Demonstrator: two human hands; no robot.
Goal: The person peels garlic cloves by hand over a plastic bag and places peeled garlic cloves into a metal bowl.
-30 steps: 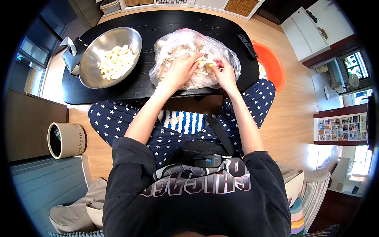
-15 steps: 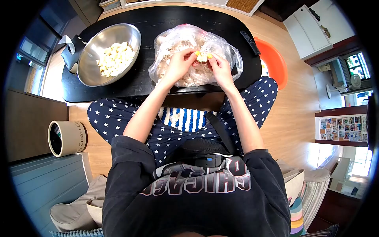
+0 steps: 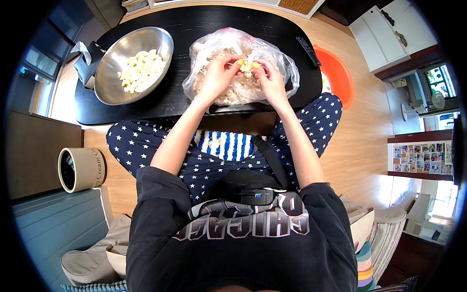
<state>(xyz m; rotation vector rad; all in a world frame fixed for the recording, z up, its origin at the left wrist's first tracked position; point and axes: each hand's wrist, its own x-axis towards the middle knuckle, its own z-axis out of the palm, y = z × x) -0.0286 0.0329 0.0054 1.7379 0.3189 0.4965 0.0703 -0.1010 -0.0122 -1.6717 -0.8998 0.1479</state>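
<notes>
Pale yellow, a small lumpy piece [image 3: 247, 67] lies between the two hands, over the middle of a clear, crinkled plastic bag [image 3: 233, 97] filled with whitish and brownish papery flakes. The left hand [image 3: 220, 77] is partly closed at one side of the piece and the right hand [image 3: 270, 82] is partly closed at the other, each with thumb and fingers drawn together to pinch it; the fingertips nearly meet around it. Which fingers bear on it is too small to tell. The bag rests on a black, round-cornered table [image 3: 180, 104]. Left of the bag, well apart from it, stands a wide silver metal bowl [image 3: 114, 61], tilted, with many pale yellow pieces [image 3: 141, 71] heaped inside. Right of the bag, near the table's edge, lies a slim black remote control [image 3: 308, 51], and beyond that an orange round tub [image 3: 341, 78] shows beside the table.
</notes>
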